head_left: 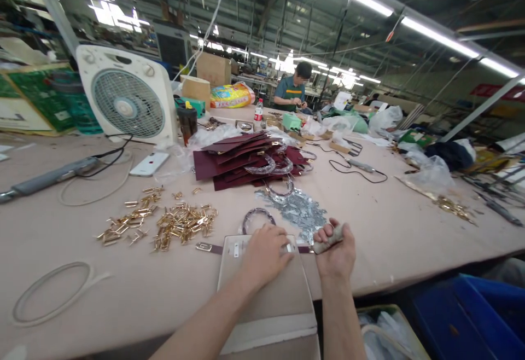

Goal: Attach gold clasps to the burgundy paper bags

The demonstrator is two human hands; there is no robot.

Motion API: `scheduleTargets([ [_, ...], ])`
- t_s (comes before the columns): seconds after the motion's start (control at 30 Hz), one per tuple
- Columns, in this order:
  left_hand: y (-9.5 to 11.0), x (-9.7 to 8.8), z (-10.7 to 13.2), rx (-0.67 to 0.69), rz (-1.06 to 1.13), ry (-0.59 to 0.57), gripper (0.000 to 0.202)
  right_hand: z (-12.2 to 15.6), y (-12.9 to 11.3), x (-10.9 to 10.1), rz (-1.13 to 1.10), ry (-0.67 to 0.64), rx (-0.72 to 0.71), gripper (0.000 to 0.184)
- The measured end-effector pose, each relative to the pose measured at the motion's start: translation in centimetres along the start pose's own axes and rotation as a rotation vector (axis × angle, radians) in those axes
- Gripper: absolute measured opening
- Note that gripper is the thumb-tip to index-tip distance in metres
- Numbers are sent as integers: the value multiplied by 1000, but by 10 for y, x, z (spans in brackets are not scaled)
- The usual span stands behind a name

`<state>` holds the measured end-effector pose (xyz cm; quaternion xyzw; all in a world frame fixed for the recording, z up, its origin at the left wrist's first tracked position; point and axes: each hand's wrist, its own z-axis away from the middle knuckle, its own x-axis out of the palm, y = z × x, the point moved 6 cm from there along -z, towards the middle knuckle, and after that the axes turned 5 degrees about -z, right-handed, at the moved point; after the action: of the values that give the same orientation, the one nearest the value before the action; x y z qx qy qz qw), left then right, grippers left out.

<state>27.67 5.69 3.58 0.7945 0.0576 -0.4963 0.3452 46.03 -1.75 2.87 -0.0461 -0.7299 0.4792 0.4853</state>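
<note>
Surface (394, 223): loose parts near the work. Beige panel (266, 308) lies on it, lower end seemingly past the near edge; could shift if pressure's uneven. Left hand (264, 253): fingers bent over panel top; can't tell if its grip pinches anything. Right hand (337, 253): grip closed round wrapped handle (329, 239); working end unclear, a slip could nick the maroon strap (304, 249). Gold fittings (184, 226) could scratch the panel if it slides left.
</note>
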Motion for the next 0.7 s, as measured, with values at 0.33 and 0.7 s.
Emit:
scheduleTargets([
  [0.33,-6,2,-4,-5,74,-8,25,36,23,23,15,-14,-248,36],
  [0.7,-6,0,-6,3,39,-34,22,53,28,33,48,-106,-417,36],
])
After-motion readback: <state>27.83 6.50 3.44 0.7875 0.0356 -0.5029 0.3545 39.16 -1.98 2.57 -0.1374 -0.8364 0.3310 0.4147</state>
